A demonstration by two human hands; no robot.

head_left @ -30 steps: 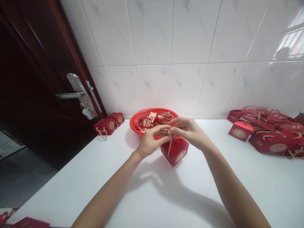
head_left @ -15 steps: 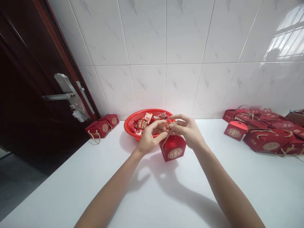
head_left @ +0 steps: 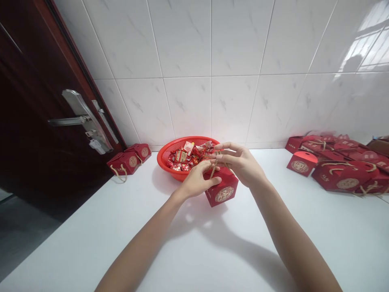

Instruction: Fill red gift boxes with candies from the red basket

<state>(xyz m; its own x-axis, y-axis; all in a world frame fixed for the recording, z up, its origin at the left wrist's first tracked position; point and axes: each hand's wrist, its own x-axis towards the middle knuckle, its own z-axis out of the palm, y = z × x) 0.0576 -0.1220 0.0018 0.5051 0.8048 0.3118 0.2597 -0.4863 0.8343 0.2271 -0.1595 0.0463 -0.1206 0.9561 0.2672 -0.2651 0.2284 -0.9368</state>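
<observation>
The left hand (head_left: 199,178) grasps the red box (head_left: 223,188) near its top, thumb on the front, other fingertips partly hidden; the right hand (head_left: 243,164) pinches its cord (head_left: 214,169), the exact grip hard to make out. The box covers part of the basket (head_left: 160,161) behind; whether it touches the table (head_left: 188,251) cannot be told; the right edge cuts off a brown object (head_left: 379,145).

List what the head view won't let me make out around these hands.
Head view: inside of the held box, hidden by its walls and the left hand.
Head view: near right part of the basket, hidden by the left hand and box.
Head view: fine print on the candies, too small.
Head view: right end of the box pile, cut off by the picture's edge.
</observation>
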